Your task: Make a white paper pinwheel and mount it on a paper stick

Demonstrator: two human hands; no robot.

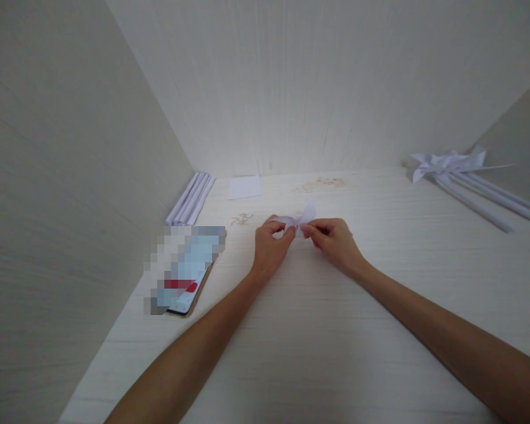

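The paper piece (298,221) I pinched was thin, matt white; the tabletop (318,330) at six o'clock looked pale, faintly grained wood.

Both bare hands meet at the middle, fingertips pinched close together.

The left hand (271,242) and right hand (331,240) face each other, knuckles up, fingers curled inward and thumbs pressed toward the forefingers. Both forearms stretch forward from the lower corners, converging, wrists straight and low.

I am watching through one head-worn camera, looking forward and down at a pale desk (318,353) from close above, facing its back wall (318,82), with a side panel (62,206) bounding the left.
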